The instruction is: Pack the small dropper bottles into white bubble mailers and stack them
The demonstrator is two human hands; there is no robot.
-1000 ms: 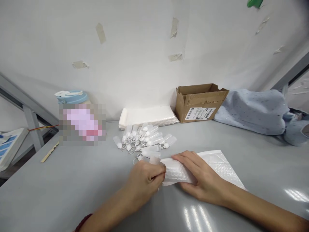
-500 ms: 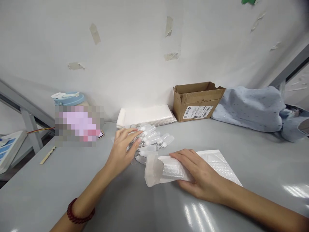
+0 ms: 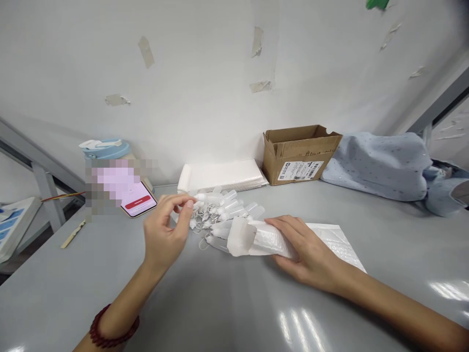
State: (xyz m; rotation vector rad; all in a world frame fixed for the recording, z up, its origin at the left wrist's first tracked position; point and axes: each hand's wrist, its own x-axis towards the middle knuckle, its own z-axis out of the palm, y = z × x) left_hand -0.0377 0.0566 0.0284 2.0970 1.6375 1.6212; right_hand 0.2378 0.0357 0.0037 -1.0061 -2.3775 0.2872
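Note:
My left hand (image 3: 166,230) has thumb and forefinger pinched on the capped end of a small clear squeeze bottle (image 3: 210,197), at the left edge of a pile of similar bottles (image 3: 222,229). These have white caps with looped straps. Wrapped around a white bubble mailer (image 3: 273,239) is my right hand (image 3: 304,249). The mailer's mouth gapes toward the left, close to the pile's near right side; its inside is mostly hidden. Its far end reaches out to the right behind my hand.
A stack of white mailers (image 3: 227,175) lies against the wall. Beside it stands an open cardboard box (image 3: 298,159), then blue speckled fabric (image 3: 381,166). On the left, a phone (image 3: 141,203) leans near a blue-lidded container (image 3: 106,149); a beige strip (image 3: 73,234) lies nearby.
My left hand has drawn back left from over the pile, its fingers closing on a bottle. The mailer in my right hand has shifted slightly up and right. More of the phone shows.

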